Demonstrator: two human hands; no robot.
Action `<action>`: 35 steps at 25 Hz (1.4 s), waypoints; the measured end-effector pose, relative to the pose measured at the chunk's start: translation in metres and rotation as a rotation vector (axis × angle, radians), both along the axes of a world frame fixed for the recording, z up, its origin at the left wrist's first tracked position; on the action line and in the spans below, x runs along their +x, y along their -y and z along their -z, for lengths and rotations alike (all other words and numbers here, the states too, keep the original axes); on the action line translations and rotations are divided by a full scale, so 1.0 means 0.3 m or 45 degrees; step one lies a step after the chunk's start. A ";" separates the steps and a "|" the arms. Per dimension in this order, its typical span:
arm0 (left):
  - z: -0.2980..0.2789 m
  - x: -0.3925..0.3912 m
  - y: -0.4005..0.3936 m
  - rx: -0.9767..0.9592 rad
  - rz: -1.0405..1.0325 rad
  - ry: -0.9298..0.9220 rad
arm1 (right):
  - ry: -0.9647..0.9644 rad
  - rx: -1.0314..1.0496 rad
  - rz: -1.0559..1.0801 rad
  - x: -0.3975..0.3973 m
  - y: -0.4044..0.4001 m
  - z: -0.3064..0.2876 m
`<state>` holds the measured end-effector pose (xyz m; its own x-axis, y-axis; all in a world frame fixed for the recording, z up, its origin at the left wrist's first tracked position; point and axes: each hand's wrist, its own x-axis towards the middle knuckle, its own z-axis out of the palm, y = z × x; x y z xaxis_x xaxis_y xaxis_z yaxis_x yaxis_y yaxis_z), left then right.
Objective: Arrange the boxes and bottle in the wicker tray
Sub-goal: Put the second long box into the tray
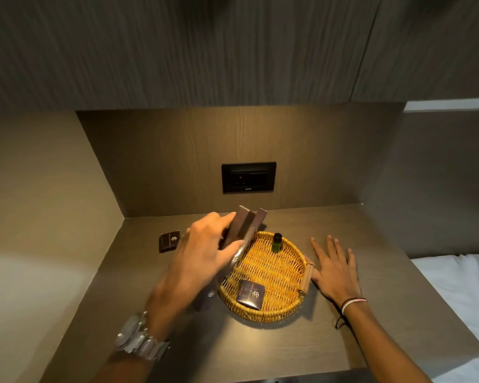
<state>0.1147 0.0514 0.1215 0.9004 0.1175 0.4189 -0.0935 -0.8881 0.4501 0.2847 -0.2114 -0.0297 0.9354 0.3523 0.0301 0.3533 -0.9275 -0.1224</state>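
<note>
A round wicker tray [277, 275] with a wooden handle sits on the wooden counter. A small green bottle [276, 242] stands upright at the tray's far edge. One small dark box [250, 294] lies inside at the near edge. My left hand [205, 252] grips long dark boxes [246, 228], two as far as I can see, tilted above the tray's left rim. My right hand [335, 266] rests flat on the counter, fingers spread, beside the tray's right handle. Another small dark box [169, 241] lies on the counter left of the tray.
A black wall socket [248, 177] is set in the back panel behind the tray. Walls close in the counter [260, 346] on the left and back. A white bed sheet [462, 294] lies past the counter's right edge.
</note>
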 end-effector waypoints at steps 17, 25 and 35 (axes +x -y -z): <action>0.250 0.359 0.314 0.150 0.096 -0.103 | 0.007 0.036 0.024 0.002 -0.004 0.004; 0.282 0.350 0.346 0.168 0.096 -0.075 | 0.047 0.090 0.230 -0.008 -0.002 0.011; 0.248 0.265 0.108 0.167 -0.030 0.088 | 0.023 0.095 0.179 0.001 0.021 0.020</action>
